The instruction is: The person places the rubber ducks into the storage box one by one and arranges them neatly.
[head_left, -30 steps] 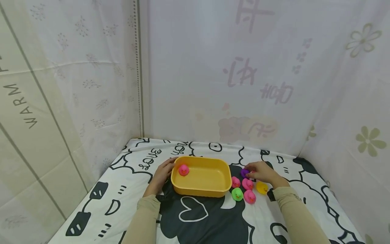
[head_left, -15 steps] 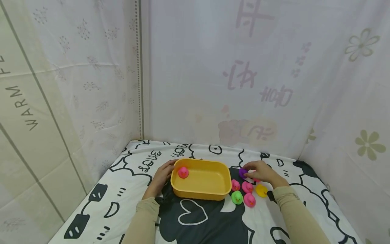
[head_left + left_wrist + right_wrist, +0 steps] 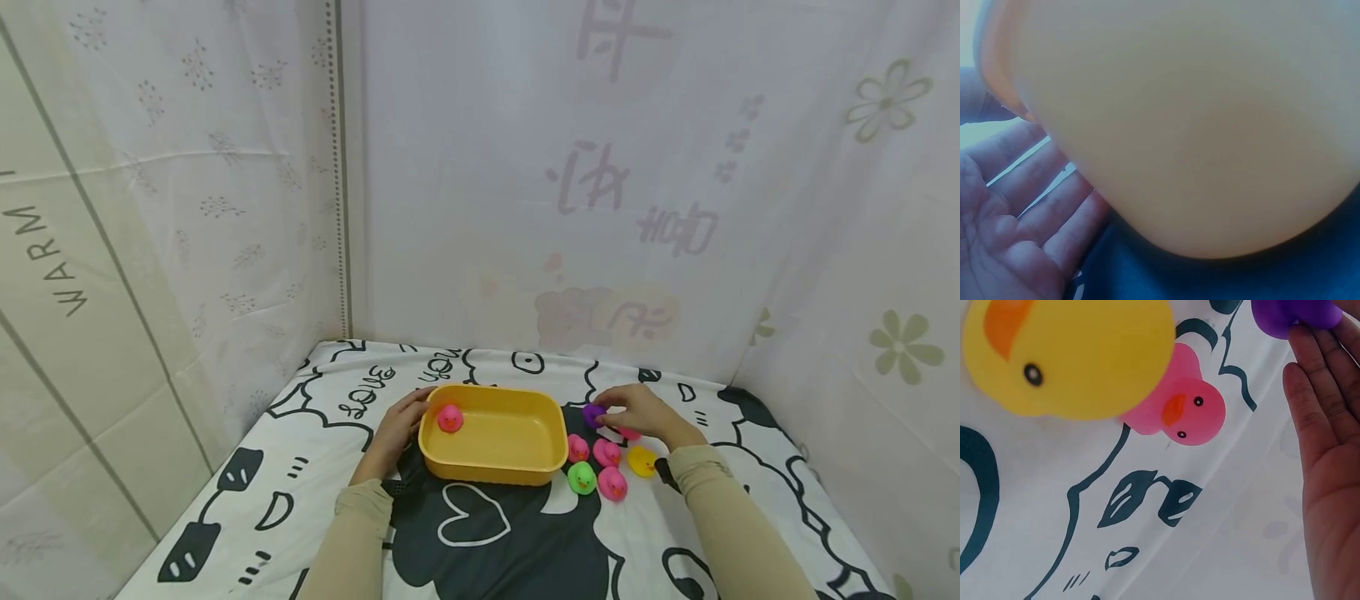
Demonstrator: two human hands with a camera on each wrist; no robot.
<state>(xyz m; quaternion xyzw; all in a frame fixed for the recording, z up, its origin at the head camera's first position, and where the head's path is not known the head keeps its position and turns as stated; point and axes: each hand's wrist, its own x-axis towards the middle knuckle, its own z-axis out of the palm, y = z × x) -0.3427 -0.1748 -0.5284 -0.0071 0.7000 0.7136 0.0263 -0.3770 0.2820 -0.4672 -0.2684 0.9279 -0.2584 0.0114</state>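
My left hand (image 3: 393,435) lies against the left end of a yellow plastic tub (image 3: 510,429). In the left wrist view its fingers (image 3: 1054,200) are straight along the outer wall of the tub. Inside the tub, near that end, sits a pink rubber duck (image 3: 450,417). To the right of the tub, my right hand (image 3: 643,412) pinches a purple rubber duck (image 3: 592,415) between its fingertips. The right wrist view shows the purple duck only partly, at the top edge. Another pink duck (image 3: 1204,412) sits below that hand, partly hidden by it in the head view.
A yellow duck (image 3: 642,462), a green duck (image 3: 581,478) and several pink ducks (image 3: 612,483) are grouped by the tub's right end. A black-and-white printed cloth (image 3: 300,492) covers the surface. Hanging fabric (image 3: 465,183) encloses the back and sides.
My right hand has shifted slightly left, carrying the purple duck toward the tub. More of the pink duck beneath that hand shows. The left hand keeps its place at the tub.
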